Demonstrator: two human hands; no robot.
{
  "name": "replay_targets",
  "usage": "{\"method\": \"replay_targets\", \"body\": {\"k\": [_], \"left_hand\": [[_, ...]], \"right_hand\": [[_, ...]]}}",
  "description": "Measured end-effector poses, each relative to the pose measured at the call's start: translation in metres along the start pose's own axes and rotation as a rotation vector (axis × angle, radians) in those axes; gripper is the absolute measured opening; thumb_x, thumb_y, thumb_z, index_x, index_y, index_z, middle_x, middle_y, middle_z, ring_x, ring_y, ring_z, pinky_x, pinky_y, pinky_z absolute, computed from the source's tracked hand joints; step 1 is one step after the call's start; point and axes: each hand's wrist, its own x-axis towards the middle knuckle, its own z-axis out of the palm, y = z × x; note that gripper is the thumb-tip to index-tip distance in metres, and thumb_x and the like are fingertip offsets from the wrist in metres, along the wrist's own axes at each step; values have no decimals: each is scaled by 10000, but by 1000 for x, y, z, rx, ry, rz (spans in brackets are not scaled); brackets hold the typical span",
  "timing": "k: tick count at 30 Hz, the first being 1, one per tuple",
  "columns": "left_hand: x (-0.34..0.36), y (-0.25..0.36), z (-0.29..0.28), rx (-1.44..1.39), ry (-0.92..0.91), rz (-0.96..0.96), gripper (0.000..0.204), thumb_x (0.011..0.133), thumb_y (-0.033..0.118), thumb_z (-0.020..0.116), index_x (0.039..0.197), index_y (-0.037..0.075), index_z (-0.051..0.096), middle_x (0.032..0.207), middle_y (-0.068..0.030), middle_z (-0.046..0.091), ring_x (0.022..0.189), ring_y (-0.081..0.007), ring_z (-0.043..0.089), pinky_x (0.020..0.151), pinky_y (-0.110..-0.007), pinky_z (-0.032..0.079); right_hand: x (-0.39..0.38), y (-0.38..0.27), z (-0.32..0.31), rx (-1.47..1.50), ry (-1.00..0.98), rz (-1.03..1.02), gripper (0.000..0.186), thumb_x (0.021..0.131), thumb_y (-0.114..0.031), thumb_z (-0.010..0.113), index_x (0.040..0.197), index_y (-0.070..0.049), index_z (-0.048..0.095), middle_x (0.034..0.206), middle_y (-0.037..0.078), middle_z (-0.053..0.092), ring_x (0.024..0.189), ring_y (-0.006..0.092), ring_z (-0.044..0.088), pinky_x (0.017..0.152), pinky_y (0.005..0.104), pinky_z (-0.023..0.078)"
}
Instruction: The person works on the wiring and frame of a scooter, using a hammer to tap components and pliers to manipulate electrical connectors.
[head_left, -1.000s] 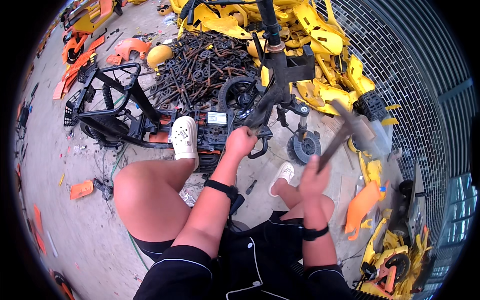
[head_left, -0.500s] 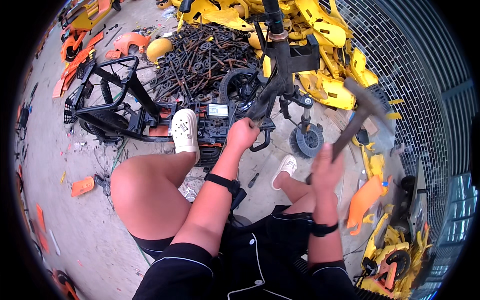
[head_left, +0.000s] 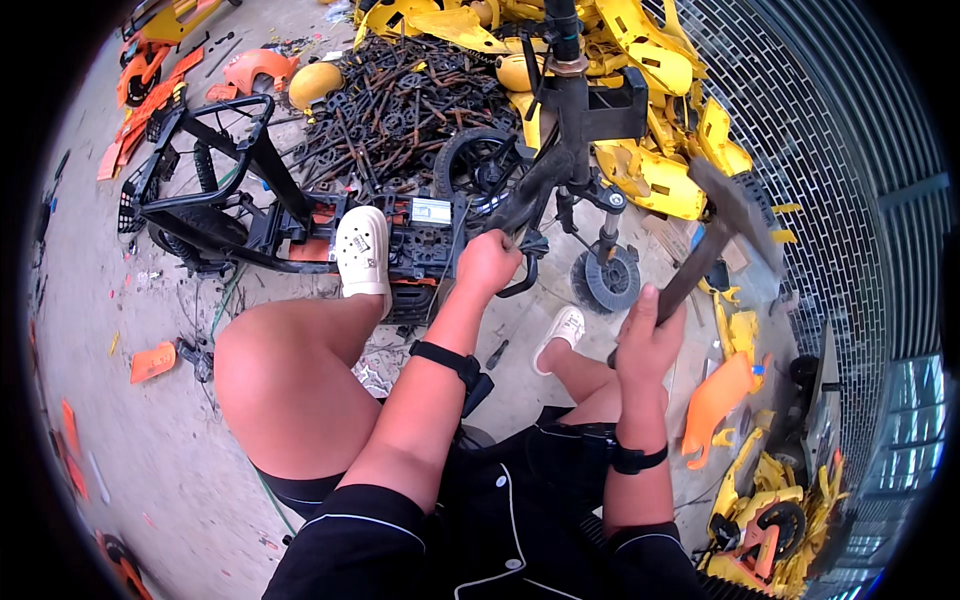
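Concrete floor (head_left: pixel 170 470) strewn with parts, a half-stripped frame (head_left: pixel 270 172) under my left shoe (head_left: pixel 361 252)

Loose yellow panels (head_left: pixel 655 180) lie heaped beyond the frame and toward its right end, and a dark heap of metal parts (head_left: pixel 400 125) sits just beyond its middle. My left hand (head_left: pixel 487 262) is closed in a fist at the front of the frame, beside the foot of its sloping tube; the fingers hide whatever they grip, so I cannot tell what it is. My right hand (head_left: pixel 650 335) is wrapped around the handle of a hammer (head_left: pixel 712 242), its head up in the air to the right of the frame.

I judge the work to be partway along. Bare tubes and an exposed deck suggest the frame's outer covers are already off. What is left on it shows plainly: a silver box (head_left: pixel 431 210) on the deck, a rear wheel (head_left: pixel 208 243) at the frame's left end, and at its right end a suspension leg (head_left: pixel 608 235) with a grey disc (head_left: pixel 607 280), below the upright column (head_left: pixel 572 110). Hammering beside my left fist seems unfinished, though that fist covers the exact spot.
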Motion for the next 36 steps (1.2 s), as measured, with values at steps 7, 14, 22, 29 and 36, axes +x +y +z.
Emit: {"method": "replay_targets", "body": {"k": [7,14,22,29,36], "left_hand": [[0,10,-6,-6,10,-7,240,778,249,709,905,47,736,940,-209,737,938,-387,706,828,-451,552],[0,1,-3,-20,-38,-43,222,775,238,695,916,73,740,975,-197,740,968,-400,697,862,-470,543],[-7,6,0,12,-32,-23,205,788,224,675,913,77,745,979,-211,737,968,-412,696,867,-476,548],[-1,1,-3,-20,-26,-42,207,798,242,693,898,67,737,959,-195,740,960,-397,698,857,-465,549],[-1,7,1,3,-16,23,219,811,244,683,923,64,741,962,-205,739,961,-397,701,852,-468,550]], "right_hand": [[-27,75,18,-550,-450,229,444,983,-383,645,1031,53,579,906,310,672,878,535,628,772,511,510],[0,-1,-5,-86,-124,75,353,1039,-360,618,943,-24,570,644,2,527,544,128,512,501,331,412],[-22,69,23,-454,-416,200,364,1017,-355,636,972,3,584,770,122,622,701,212,616,628,369,479],[13,-21,-7,90,-117,42,343,1045,-366,606,924,-52,540,632,-19,506,526,92,487,486,292,401],[-32,93,23,-419,-275,123,423,1013,-386,618,1088,30,591,818,217,635,750,337,653,686,452,499]]}}
